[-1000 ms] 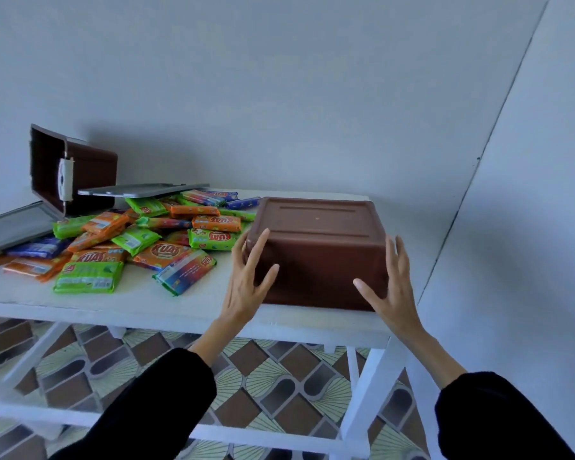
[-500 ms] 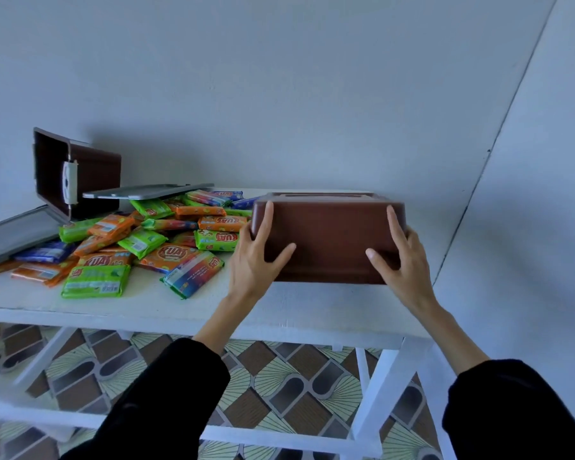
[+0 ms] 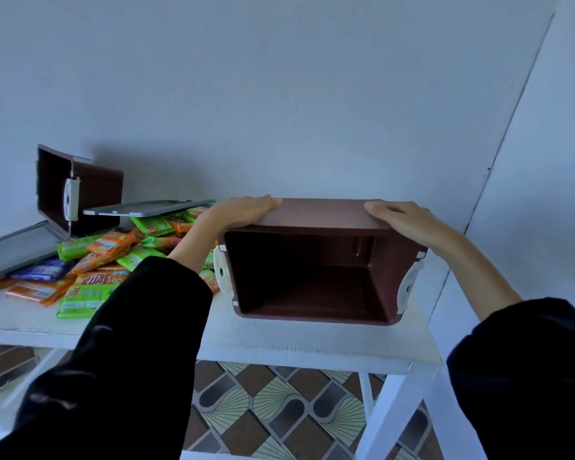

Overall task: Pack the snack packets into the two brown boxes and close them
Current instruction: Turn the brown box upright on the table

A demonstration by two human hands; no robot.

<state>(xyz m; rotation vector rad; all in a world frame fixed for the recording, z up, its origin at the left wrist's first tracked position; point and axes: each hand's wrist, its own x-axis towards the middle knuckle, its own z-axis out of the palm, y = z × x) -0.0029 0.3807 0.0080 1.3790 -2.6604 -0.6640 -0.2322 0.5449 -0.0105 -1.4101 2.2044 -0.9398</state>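
Note:
A brown box (image 3: 316,283) lies tipped on its side near the right end of the white table (image 3: 312,346), its empty inside facing me, white latches on both ends. My left hand (image 3: 243,210) and my right hand (image 3: 402,217) rest flat on its upper wall, fingers stretched toward each other. The second brown box (image 3: 90,194) lies on its side at the far left, its opening turned left. A pile of green, orange and blue snack packets (image 3: 107,257) lies on the table between the two boxes.
Two grey lids lie at the left: one (image 3: 146,207) rests on top of the packets, the other (image 3: 14,250) leans by the far box. Walls stand close behind and to the right. Patterned floor tiles (image 3: 273,410) show under the table.
The near box, upside down a second ago, was lifted and turned so its opening faces me. My hands went from its sides to its upper wall.

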